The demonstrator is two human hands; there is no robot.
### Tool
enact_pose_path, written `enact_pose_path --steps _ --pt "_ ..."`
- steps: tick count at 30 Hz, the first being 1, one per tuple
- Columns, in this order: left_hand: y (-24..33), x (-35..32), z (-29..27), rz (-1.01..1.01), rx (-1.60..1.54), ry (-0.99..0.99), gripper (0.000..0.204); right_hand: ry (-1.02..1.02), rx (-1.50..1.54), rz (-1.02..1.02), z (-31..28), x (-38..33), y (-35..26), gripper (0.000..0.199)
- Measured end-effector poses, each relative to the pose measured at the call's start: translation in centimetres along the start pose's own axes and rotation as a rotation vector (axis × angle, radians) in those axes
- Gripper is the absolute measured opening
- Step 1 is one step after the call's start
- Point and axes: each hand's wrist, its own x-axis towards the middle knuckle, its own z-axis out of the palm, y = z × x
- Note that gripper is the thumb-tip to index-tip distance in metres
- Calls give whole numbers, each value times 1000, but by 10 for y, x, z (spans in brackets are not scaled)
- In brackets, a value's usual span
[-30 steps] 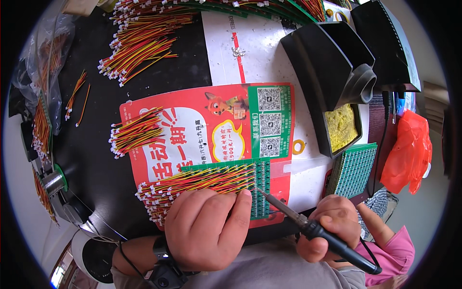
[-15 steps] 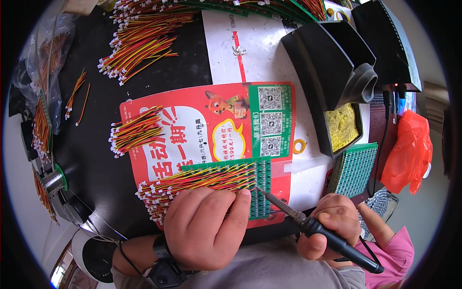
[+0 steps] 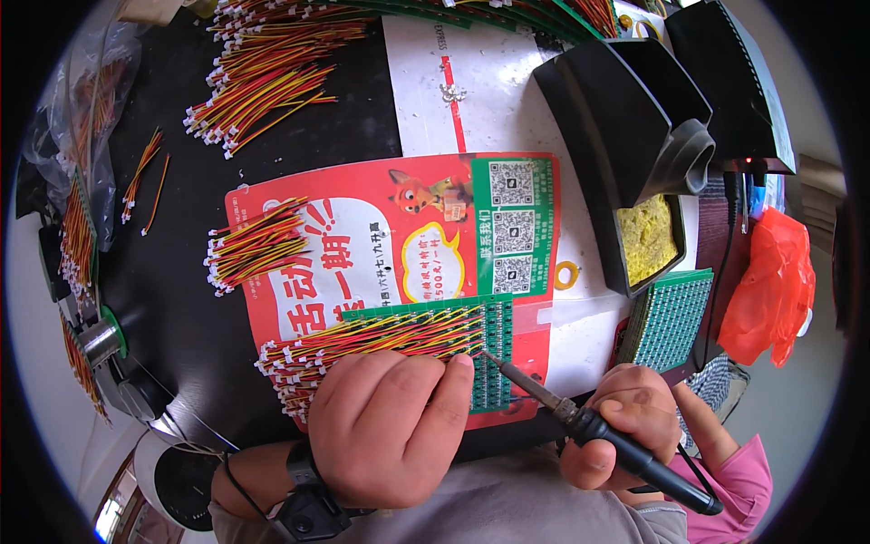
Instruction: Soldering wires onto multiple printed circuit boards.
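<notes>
left hand (image 3: 385, 426) pressing wires (image 3: 381, 334) on green board (image 3: 494, 354) | right hand (image 3: 625, 426) holding soldering iron (image 3: 580, 422), tip at board

Circuit board (image 3: 494, 349) lies on the flyer (image 3: 399, 245), wire bundle (image 3: 258, 245) probably left of it

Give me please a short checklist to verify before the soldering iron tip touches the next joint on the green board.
1. Board held down: left hand presses on the wire ends over the green circuit board. Ok.
2. Iron grip: right hand wraps the soldering iron at its handle, away from the metal shaft. Ok.
3. Tip position: the tip is at the board's wire-side edge, close to the left fingertip. Not ok, very near the finger.
4. Wires lined up: red and yellow wires lie in a row toward the board. Ok.
5. Tip clean or tinned: too small to tell. Cannot tell.
6. Yellow cleaning pad in its stand tray, within view. Ok.
</notes>
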Motion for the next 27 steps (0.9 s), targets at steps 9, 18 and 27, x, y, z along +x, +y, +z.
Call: enact_pose_path --steps 9,18,27 --pt "1 0 0 -12 -3 11 30 -14 -13 23 -1 -1 -3 40" --pt "1 1 1 -15 -15 13 29 89 12 29 0 -5 -7 40" --pt "-3 0 3 1 41 22 20 23 -11 44 2 0 -5 39"
